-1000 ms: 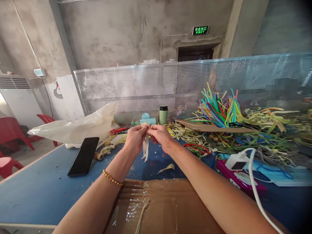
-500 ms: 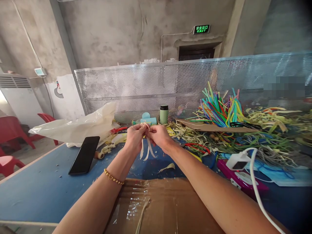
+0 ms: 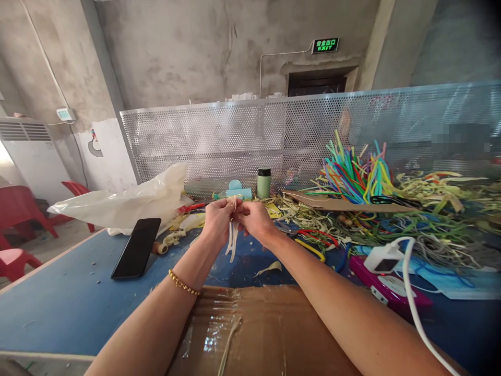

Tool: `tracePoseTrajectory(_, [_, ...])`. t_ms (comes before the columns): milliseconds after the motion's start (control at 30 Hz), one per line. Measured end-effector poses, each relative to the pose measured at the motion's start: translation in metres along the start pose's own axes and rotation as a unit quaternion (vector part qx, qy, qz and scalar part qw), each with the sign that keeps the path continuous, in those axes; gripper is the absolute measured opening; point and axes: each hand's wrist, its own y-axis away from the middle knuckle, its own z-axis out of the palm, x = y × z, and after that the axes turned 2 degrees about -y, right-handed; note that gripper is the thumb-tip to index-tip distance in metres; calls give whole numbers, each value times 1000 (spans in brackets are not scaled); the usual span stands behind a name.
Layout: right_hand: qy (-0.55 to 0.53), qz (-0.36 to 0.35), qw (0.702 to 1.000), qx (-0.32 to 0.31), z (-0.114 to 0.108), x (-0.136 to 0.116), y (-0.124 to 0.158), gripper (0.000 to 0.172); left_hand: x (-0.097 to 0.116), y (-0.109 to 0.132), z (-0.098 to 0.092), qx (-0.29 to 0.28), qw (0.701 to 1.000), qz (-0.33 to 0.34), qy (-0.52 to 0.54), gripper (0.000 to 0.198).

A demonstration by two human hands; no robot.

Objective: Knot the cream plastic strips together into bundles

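Observation:
In the middle of the head view my left hand [image 3: 217, 219] and my right hand [image 3: 254, 219] meet above the blue table [image 3: 62, 308]. Both are closed in a pinch on a small bundle of pale strips [image 3: 232, 244]. The loose ends hang down between the hands, and a small woven or knotted part shows at the fingertips. Fingers cover most of that part. A curled pale scrap [image 3: 270, 268] lies on the table below my right hand. Nearer to me is a taped cardboard sheet or box [image 3: 254, 329] with a pale strip on it.
Left lie a black phone [image 3: 136, 248] and a whitish plastic bag [image 3: 129, 201]. Behind the hands stands a green bottle [image 3: 263, 184]. To the right are red-handled scissors [image 3: 315, 236], colourful strips [image 3: 356, 175], a magenta power strip [image 3: 387, 284] with a white cable, and a blue mask [image 3: 450, 279].
The hanging strip ends, spread apart before, now hang closer together. The fingers of my right hand have shifted slightly around them. Both hands stay in nearly the same place.

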Motion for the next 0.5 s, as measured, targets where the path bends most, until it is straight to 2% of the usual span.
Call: tracePoseTrajectory(500, [66, -30, 997, 8, 3, 4, -1, 15, -1, 0, 1, 3, 1000, 21, -7, 15])
